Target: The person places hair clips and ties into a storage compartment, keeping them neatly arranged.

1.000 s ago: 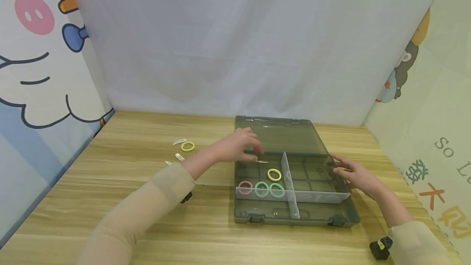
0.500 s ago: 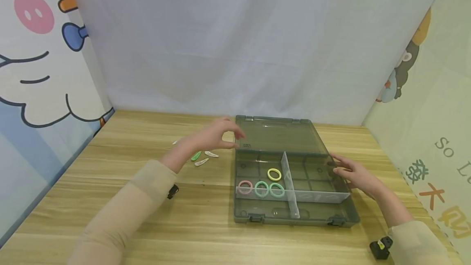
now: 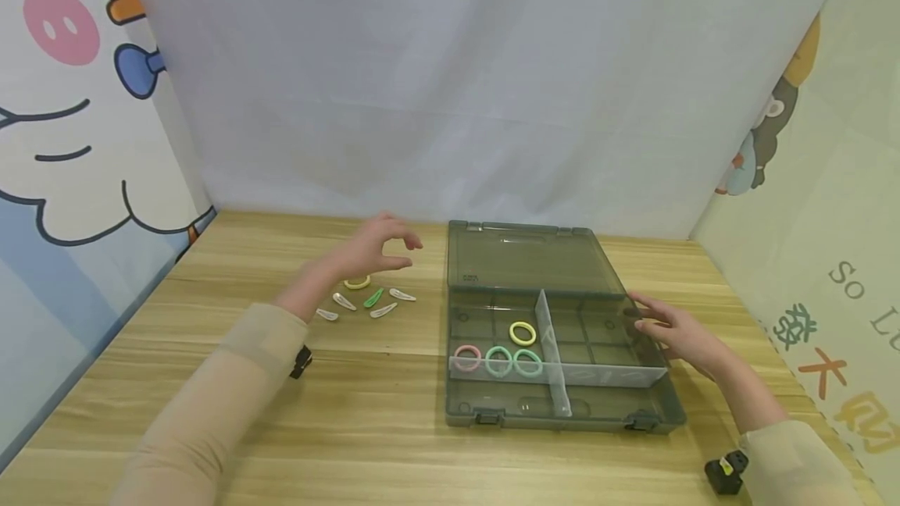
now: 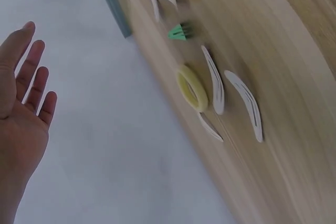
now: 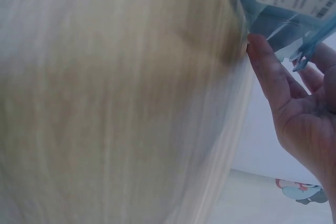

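My left hand (image 3: pixel 369 247) hovers over the table's left half, fingers loosely bent and holding nothing. Below it lie a yellow hair tie (image 3: pixel 358 285), a green snap hair clip (image 3: pixel 373 298) and several white snap hair clips (image 3: pixel 383 310); the left wrist view shows the same yellow hair tie (image 4: pixel 184 87) among white clips (image 4: pixel 247 98), apart from the hand. My right hand (image 3: pixel 678 334) rests its fingers against the right side of a grey see-through divider box (image 3: pixel 598 322). Inside its left compartment are a yellow hair tie (image 3: pixel 512 332), a pink one and two green ones.
The box's lid (image 3: pixel 534 260) lies folded back towards the white curtain (image 3: pixel 450 84). Clear dividers (image 3: pixel 612 375) split the box into compartments. Black wrist cameras (image 3: pixel 726 475) sit at both sleeves. Printed walls stand left and right.
My left hand has moved left from above the box to above the hair clips, uncovering several of them. The right hand has stayed at the box's side.
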Motion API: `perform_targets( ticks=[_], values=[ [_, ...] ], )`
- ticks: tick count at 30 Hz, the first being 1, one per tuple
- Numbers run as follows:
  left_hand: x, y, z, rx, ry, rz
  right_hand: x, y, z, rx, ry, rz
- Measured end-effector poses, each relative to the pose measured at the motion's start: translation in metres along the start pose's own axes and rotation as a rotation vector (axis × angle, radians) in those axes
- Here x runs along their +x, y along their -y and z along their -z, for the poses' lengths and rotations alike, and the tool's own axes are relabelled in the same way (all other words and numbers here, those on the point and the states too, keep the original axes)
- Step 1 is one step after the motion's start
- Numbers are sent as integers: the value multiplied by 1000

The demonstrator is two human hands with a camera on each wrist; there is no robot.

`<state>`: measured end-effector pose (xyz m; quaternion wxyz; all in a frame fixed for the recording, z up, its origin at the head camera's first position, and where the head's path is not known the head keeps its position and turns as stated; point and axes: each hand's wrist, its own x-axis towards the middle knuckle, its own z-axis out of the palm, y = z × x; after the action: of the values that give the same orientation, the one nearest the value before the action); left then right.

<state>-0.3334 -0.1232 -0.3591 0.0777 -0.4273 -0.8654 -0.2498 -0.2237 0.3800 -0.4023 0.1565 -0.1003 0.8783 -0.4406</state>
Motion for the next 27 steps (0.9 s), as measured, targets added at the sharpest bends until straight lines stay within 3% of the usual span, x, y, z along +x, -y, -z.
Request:
perform_targets(
  ticks=[3,12,21,27],
  values=[
    [-6,10,1,29,-6,19,0,0,0,3,-2,0],
    [-24,39,-2,-10,-38,125,0,0,1,-4,0,7],
    [-40,62,-10,60,-19,226,2,-4,2,7,-12,4],
    [-46,70,-14,66,25,291,2,-5,2,0,-8,3]
  ],
)
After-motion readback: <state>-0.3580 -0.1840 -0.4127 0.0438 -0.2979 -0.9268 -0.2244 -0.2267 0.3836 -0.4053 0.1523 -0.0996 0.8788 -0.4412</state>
